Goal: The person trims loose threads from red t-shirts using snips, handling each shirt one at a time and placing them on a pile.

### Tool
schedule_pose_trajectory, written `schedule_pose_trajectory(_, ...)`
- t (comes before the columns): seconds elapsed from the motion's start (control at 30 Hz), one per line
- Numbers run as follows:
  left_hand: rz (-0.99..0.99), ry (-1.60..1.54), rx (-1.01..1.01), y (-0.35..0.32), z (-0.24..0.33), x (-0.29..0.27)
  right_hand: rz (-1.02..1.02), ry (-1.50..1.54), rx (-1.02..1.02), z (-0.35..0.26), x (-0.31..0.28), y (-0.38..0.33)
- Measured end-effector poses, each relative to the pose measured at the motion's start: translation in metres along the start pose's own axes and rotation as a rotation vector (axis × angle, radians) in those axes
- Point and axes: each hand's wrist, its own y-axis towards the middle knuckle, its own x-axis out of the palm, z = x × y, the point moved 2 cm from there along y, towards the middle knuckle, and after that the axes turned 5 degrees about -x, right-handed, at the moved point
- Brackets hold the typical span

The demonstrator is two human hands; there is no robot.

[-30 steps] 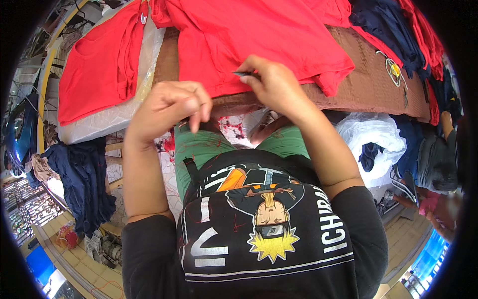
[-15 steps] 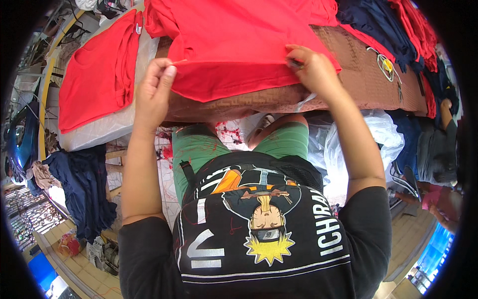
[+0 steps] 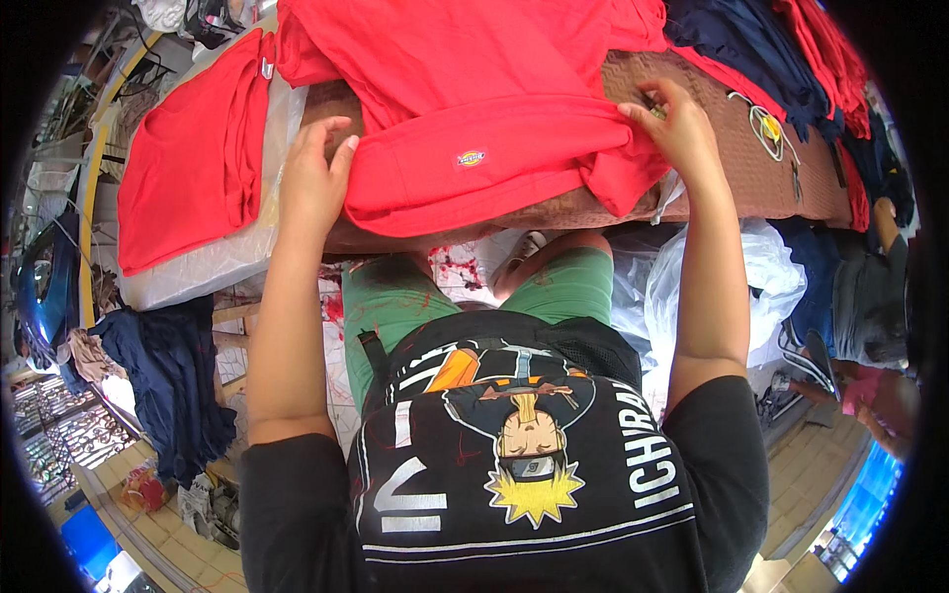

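A red T-shirt (image 3: 465,89) lies spread on the brown-covered table in front of me. Its near part is folded over into a band, with a small woven patch (image 3: 471,158) facing up. Beside the left end of this band is my left hand (image 3: 314,178), fingers apart and holding nothing. My right hand (image 3: 682,128) hovers at the band's right end, fingers curled around a small dark tool, mostly hidden by the fingers. The cloth under it sags in a loose fold.
A folded red shirt (image 3: 193,163) rests on a plastic-covered surface at left. Dark blue garments (image 3: 746,49) and red ones are piled at far right, near a white cord (image 3: 766,128). Clear plastic bags (image 3: 732,287) sit below the table's right side. Another person's arm (image 3: 887,222) shows at the right edge.
The shirt's near edge has been turned over, bringing the patch into sight. My right hand has moved right and off the hem; my left hand has let go of the edge.
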Motion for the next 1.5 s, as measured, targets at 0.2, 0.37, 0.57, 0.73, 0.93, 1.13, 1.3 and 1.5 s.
schedule_pose_trajectory(0.2, -0.171, -0.289, -0.007, -0.009, 0.088, 0.005, 0.140, 0.407, -0.322, -0.076, 0.019, -0.018)
schedule_pose_trajectory(0.37, -0.146, -0.058, 0.004, -0.030, 0.081, 0.056, -0.163, 0.777, -0.214, -0.123, 0.074, -0.031)
schedule_pose_trajectory(0.57, -0.195, -0.154, -0.180, -0.031, 0.080, 0.060, -0.240, 0.803, -0.132, -0.115, 0.094, -0.037)
schedule_pose_trajectory(0.73, -0.253, -0.337, -0.279, -0.026, 0.067, 0.055, -0.286, 0.836, -0.102, -0.110, 0.097, -0.036)
schedule_pose_trajectory(0.93, -0.359, -0.716, -0.492, -0.017, 0.049, 0.053, -0.366, 0.712, -0.172, -0.114, 0.089, -0.037)
schedule_pose_trajectory(1.13, -0.437, -0.697, -0.498, -0.016, 0.054, 0.046, -0.321, 0.582, -0.308, -0.120, 0.083, -0.037)
schedule_pose_trajectory(1.3, -0.673, -0.385, -0.378, -0.026, 0.062, 0.026, -0.333, 0.642, -0.214, -0.116, 0.082, -0.040)
schedule_pose_trajectory(1.5, -0.622, -0.366, -0.378, -0.027, 0.053, 0.032, -0.363, 0.655, -0.223, -0.116, 0.079, -0.040)
